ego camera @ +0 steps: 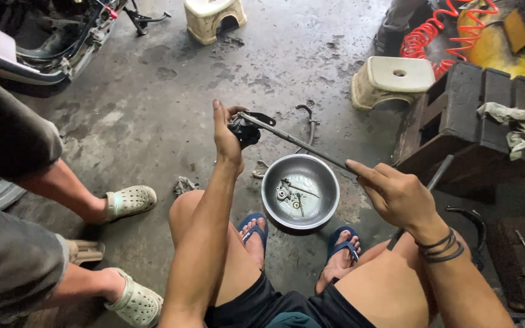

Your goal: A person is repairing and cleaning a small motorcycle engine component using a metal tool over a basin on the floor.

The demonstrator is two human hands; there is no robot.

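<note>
At the far left we saw another person's legs in pale perforated clogs (130, 201) on the stained concrete floor (153, 103). Our left hand (226, 135) was raised, its fingers (219, 118) closed around a black fitting (245, 130) at one end of a thin metal rod (299, 143). The rod's long axis ran from that fitting at upper left down toward the lower right, passing above the far rim of a steel bowl (329, 200) that sat on the floor between our sandalled feet, with small parts lying in it. Our right hand (399, 197) met the rod's lower end, fingers (363, 171) pinched narrowly on it. Beyond stood a pale plastic stool (396, 79) and dark blocks (475, 115) with a rag (521, 127) on top.
</note>
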